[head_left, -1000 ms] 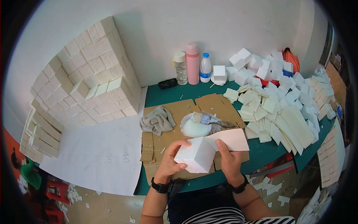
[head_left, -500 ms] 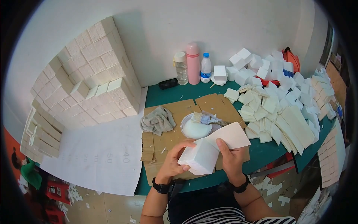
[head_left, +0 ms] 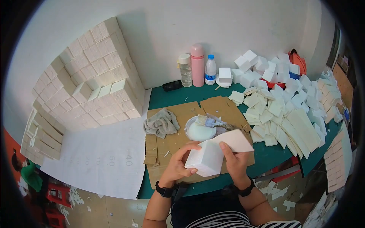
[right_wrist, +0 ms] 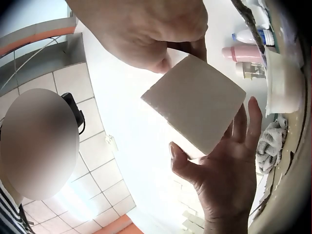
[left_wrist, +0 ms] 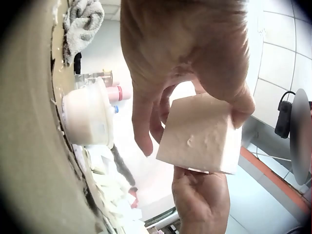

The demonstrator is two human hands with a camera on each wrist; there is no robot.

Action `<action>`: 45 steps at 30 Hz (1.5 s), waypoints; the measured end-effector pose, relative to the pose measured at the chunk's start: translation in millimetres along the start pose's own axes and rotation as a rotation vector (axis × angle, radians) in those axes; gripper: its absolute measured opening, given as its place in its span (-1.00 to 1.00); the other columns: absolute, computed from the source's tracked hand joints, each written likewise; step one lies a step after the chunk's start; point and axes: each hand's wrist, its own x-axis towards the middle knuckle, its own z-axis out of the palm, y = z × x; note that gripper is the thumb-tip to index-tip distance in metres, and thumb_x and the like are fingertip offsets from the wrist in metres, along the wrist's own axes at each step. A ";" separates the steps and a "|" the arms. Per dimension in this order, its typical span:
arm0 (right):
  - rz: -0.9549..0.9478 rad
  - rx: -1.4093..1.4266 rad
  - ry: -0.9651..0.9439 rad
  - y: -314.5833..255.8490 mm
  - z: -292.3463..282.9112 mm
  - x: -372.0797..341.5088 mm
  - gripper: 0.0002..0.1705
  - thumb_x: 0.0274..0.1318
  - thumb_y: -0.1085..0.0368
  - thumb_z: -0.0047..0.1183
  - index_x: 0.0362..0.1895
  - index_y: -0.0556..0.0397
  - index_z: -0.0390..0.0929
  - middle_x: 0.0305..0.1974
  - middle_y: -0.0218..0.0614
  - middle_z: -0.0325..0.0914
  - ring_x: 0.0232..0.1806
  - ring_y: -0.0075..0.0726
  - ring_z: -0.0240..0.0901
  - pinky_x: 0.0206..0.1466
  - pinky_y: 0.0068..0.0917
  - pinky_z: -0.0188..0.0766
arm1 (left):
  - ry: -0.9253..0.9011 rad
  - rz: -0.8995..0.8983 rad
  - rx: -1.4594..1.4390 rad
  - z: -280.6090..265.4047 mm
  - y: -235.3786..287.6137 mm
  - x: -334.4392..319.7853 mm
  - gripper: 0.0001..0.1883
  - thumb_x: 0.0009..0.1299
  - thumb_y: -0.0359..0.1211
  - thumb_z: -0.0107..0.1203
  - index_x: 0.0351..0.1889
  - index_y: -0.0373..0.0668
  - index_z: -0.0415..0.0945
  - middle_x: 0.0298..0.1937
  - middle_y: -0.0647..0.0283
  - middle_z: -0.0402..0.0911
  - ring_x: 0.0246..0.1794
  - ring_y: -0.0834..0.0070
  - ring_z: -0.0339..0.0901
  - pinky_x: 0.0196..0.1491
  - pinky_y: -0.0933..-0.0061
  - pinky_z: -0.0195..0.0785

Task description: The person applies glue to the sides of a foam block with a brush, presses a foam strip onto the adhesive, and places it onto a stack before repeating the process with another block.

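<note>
A white foam block (head_left: 205, 157) is gripped by the left hand (head_left: 178, 162), thumb on its near lower edge and fingers around the far side. The right hand (head_left: 236, 163) pinches a thin pale sheet (head_left: 236, 140) that meets the block's upper right edge. In the left wrist view the block (left_wrist: 200, 134) shows small white lumps on one face, between the left hand (left_wrist: 187, 53) and the right hand (left_wrist: 202, 200). From the right wrist, the block (right_wrist: 195, 102) lies between the right hand (right_wrist: 151, 34) above and the left hand (right_wrist: 226, 170) below.
Beyond the hands, a tub of white paste (head_left: 200, 131) with a brush (head_left: 208, 121) and a grey cloth (head_left: 161, 122) lie on cardboard (head_left: 186, 110). Stacked blocks (head_left: 91, 60) stand left; loose sheets (head_left: 266, 110) and blocks (head_left: 249, 78) pile right. Bottles (head_left: 197, 68) line the wall.
The block has shifted slightly right and turned in the left hand. The pale sheet's far end rose, then came down again, with the right hand still pinching it.
</note>
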 end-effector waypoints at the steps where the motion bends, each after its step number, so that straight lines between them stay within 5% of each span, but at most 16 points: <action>1: -0.032 -0.104 -0.079 -1.5 -3.6 0.3 -0.74 0.14 0.46 0.12 -0.06 0.22 0.57 -0.22 -0.24 0.62 -0.26 -0.47 0.53 -0.19 -0.55 0.43 | 0.001 0.001 0.000 -0.3 -0.2 0.0 -0.24 0.05 0.00 0.43 0.14 -0.12 0.38 0.22 0.07 0.39 0.22 0.25 0.36 0.25 0.25 0.19; 4: -0.157 -0.248 -0.190 -5.1 -3.7 5.6 -0.66 0.08 0.52 0.09 0.00 0.22 0.56 -0.19 -0.15 0.63 -0.23 -0.32 0.57 -0.14 -0.49 0.46 | 0.012 0.025 -0.039 -1.7 0.1 0.0 -0.32 0.03 -0.32 0.38 0.16 -0.16 0.40 0.21 0.16 0.33 0.23 0.33 0.30 0.29 0.35 0.11; 6: -0.345 -0.330 -0.248 -7.9 -2.0 11.2 -0.57 0.01 0.56 0.07 0.05 0.19 0.55 -0.10 -0.09 0.61 -0.13 -0.13 0.60 -0.03 -0.40 0.49 | 0.024 0.032 -0.031 -0.8 1.4 0.9 -0.32 0.02 -0.34 0.38 0.16 -0.16 0.40 0.21 0.16 0.33 0.22 0.33 0.30 0.29 0.36 0.11; 10: -0.308 -0.409 -0.338 -21.9 -2.7 12.5 -0.62 0.07 0.55 -0.01 0.03 0.24 0.55 0.08 -0.01 0.53 0.08 0.02 0.51 0.17 -0.31 0.39 | 0.053 0.060 0.008 0.5 0.7 1.8 -0.32 0.02 -0.38 0.37 0.16 -0.16 0.40 0.19 0.16 0.33 0.21 0.34 0.31 0.27 0.38 0.13; 22: -0.314 -0.584 -0.542 -36.5 -2.0 6.0 -0.38 0.06 0.44 0.01 0.28 0.22 0.33 0.31 0.01 0.27 0.34 0.11 0.22 0.38 -0.16 0.12 | 0.132 0.140 0.068 0.9 -3.4 2.8 -0.32 0.03 -0.34 0.40 0.16 -0.17 0.39 0.18 0.13 0.32 0.20 0.32 0.31 0.25 0.38 0.16; 27: -0.325 -0.559 -0.537 -41.4 3.2 4.2 -0.37 0.11 0.34 0.02 0.30 0.23 0.29 0.34 0.00 0.24 0.35 0.12 0.20 0.38 -0.14 0.12 | 0.184 0.153 0.113 -0.7 -4.9 2.9 -0.32 0.05 -0.27 0.40 0.15 -0.18 0.39 0.18 0.12 0.31 0.20 0.31 0.31 0.24 0.37 0.17; 34: -0.317 -0.365 -0.558 -22.3 -11.0 16.1 -0.46 0.09 0.20 0.13 0.16 0.16 0.50 0.24 -0.08 0.41 0.25 0.02 0.33 0.31 -0.18 0.21 | 0.169 0.143 0.070 1.3 -4.6 4.3 -0.31 0.05 -0.25 0.41 0.16 -0.18 0.38 0.17 0.13 0.32 0.19 0.32 0.32 0.24 0.39 0.17; 45: -0.370 -0.386 -0.303 -9.1 11.3 8.5 -0.51 -0.18 0.40 0.32 -0.02 0.13 0.63 0.05 -0.17 0.58 0.07 -0.09 0.47 0.12 -0.30 0.40 | 0.154 0.152 0.061 2.2 0.5 5.2 -0.30 0.05 -0.32 0.41 0.17 -0.18 0.36 0.12 0.17 0.34 0.17 0.36 0.32 0.22 0.40 0.18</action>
